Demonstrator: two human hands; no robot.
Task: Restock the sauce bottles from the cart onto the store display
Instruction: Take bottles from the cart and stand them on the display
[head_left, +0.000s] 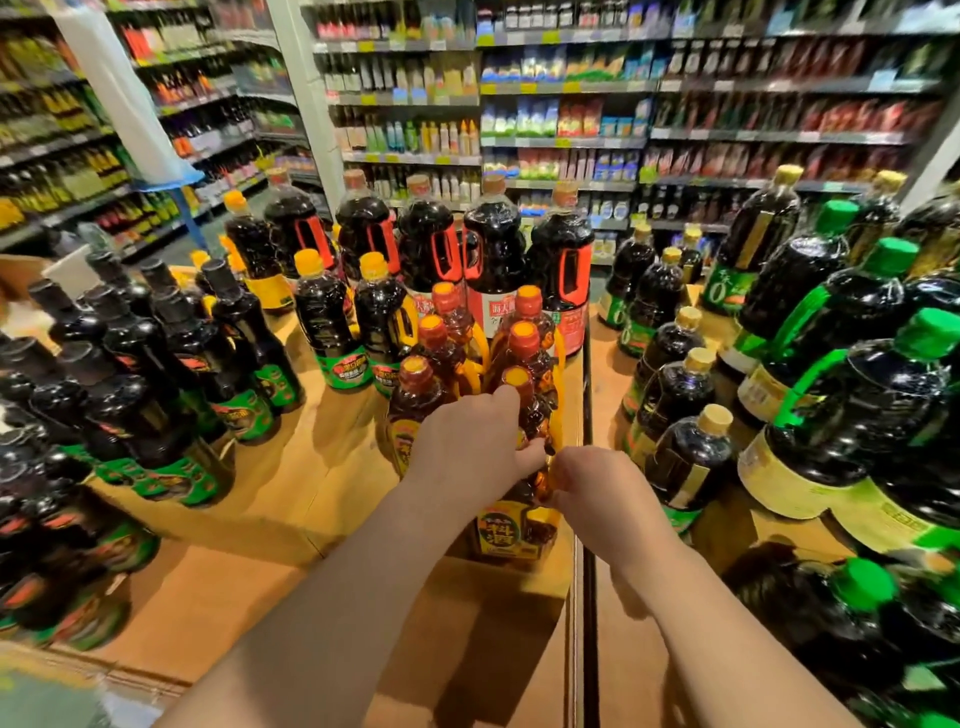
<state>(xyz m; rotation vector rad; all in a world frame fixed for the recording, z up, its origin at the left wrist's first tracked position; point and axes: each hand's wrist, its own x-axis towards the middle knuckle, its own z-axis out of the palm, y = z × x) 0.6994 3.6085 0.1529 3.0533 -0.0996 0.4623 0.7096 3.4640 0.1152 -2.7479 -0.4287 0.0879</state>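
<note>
Setting the amber bottle (524, 467) down squarely is the job here, as I judge it. Both hands are on it: the left hand (467, 441) wraps its shoulder with a finger up by the cap, and the right hand (592, 488) pinches it lower at the side, so both are clamped on the same bottle. It stands at the near end of the amber group (483, 353), on the wooden display (311, 483) close to the right edge. Its long axis runs near upright, cap up and tipped slightly away, with the yellow label facing the viewer.

To do this well, seat the base flat before letting go, keep the label forward, and press it just beside its neighbour so the row reads straight. Loosen one hand at a time; the bottles behind stand close and a nudge could topple them.

Farther back stand the big dark jugs (493, 249) with red handles.
</note>
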